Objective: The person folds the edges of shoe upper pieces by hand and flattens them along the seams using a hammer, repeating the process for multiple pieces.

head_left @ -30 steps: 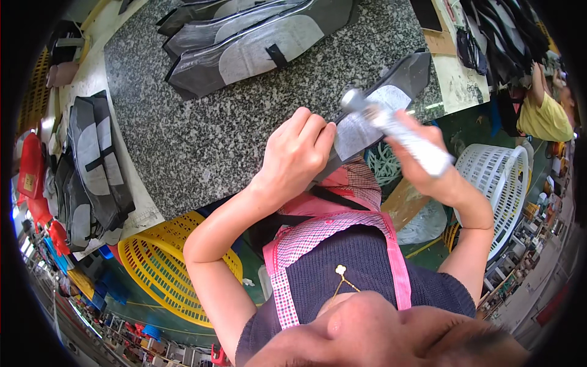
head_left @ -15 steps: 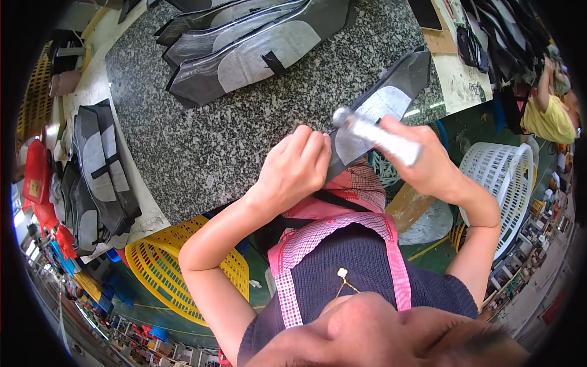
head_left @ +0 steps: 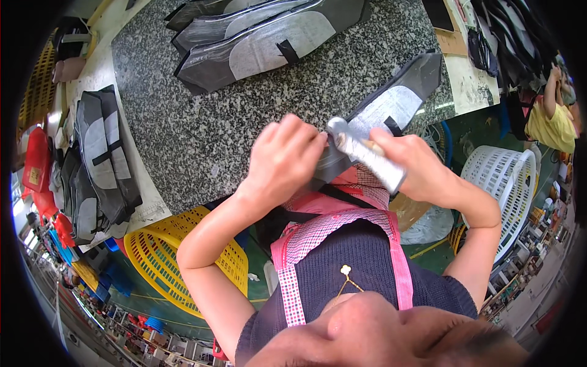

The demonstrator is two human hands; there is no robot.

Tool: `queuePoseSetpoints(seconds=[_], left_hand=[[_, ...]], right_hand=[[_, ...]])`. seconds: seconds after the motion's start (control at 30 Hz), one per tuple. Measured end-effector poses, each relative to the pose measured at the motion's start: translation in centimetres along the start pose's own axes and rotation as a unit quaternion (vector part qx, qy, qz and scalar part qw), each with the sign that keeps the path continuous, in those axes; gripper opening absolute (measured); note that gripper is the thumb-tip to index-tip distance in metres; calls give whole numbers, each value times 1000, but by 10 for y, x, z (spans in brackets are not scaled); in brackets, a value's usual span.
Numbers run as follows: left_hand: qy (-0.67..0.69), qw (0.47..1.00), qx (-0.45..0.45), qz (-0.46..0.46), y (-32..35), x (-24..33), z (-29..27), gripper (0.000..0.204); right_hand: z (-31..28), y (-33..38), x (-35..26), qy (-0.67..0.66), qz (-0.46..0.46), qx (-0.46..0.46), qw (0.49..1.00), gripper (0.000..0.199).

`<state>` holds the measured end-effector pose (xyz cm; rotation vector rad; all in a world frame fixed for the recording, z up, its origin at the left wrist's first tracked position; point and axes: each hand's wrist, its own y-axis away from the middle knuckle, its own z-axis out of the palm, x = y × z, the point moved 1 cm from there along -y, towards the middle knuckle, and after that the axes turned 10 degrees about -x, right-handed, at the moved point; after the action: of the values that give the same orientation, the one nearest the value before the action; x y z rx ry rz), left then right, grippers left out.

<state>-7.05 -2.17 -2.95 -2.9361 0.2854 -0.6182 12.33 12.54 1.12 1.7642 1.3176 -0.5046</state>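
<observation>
On the near right part of the speckled stone slab (head_left: 214, 140) lies a flat dark grey panel (head_left: 422, 73) with a pale grey rounded patch and a small black tab. My left hand (head_left: 278, 159) is closed at the panel's near end, fingertips pinching its edge. My right hand (head_left: 419, 168) grips a hammer (head_left: 370, 158), silvery and blurred, with its rounded end close to the panel's edge beside my left fingertips. Whether the hammer touches the panel I cannot tell. My right fingers hide most of the handle.
Stacks of similar grey panels (head_left: 269, 49) lie at the slab's far side, with more panels (head_left: 101, 159) on the left. A yellow basket (head_left: 183, 263) stands below left, a white basket (head_left: 498, 189) at right. A person in yellow (head_left: 550, 122) is at far right.
The hammer's rounded end has moved slightly left and down, closer to my left fingertips. My left hand has shifted a little left. The view has shifted slightly.
</observation>
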Motion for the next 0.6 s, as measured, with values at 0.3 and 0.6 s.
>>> queuePoseSetpoints(seconds=[0.3, 0.6], left_hand=[[-65, 998, 1, 23, 13, 0, 2, 16], [21, 998, 30, -46, 18, -4, 2, 18]], right_hand=[[-9, 0, -15, -109, -36, 94, 989, 21], [-9, -7, -17, -41, -13, 60, 997, 14]])
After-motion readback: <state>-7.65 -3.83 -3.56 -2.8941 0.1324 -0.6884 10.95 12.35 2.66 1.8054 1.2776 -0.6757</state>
